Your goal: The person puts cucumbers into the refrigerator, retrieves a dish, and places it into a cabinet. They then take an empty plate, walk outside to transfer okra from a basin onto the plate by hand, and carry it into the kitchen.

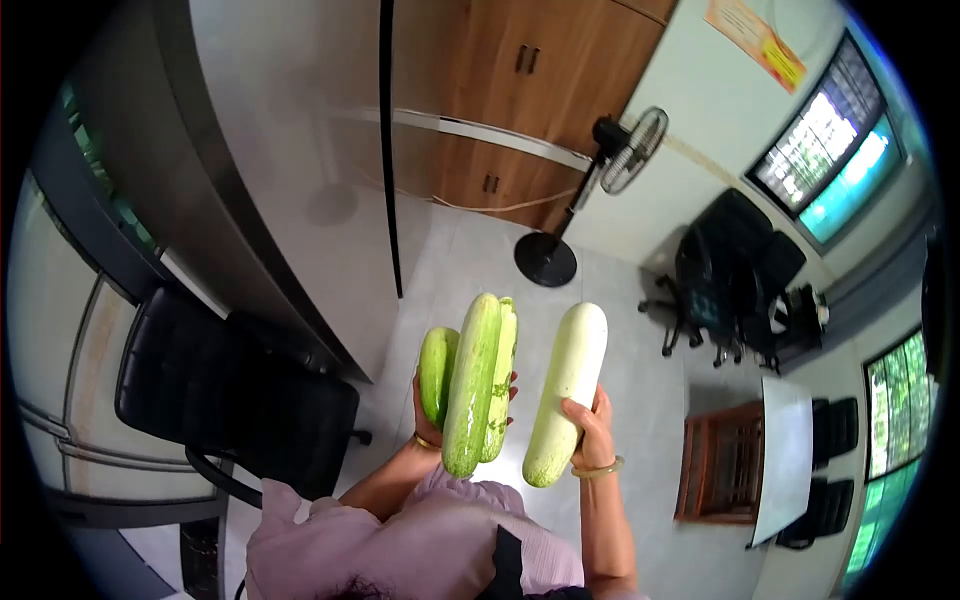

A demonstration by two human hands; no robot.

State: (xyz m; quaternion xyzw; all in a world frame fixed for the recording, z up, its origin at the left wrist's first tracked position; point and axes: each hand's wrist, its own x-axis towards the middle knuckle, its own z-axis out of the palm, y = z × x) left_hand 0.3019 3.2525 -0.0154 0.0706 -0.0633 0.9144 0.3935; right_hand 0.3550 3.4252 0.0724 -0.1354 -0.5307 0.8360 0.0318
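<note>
My left hand [422,412] cradles three long green gourds from beneath, its fingertips showing at their right side. The middle gourd [472,385] is the longest, light green and shiny. To its left is a shorter, darker green gourd [436,375], and partly behind its right side is a pale, green-mottled gourd [504,375]. My right hand [596,432], with a bangle at the wrist, grips a thick whitish-green gourd [570,385] near its lower end, thumb across the front. This gourd is tilted and apart from the others.
A black chair [230,380] stands close on the left, beside a large shiny grey cabinet-like surface [300,150]. Ahead are a standing fan [546,260] and wooden cupboards [510,100]. To the right are black office chairs [735,260] and a white-topped table [785,450] on the grey tiled floor [640,400].
</note>
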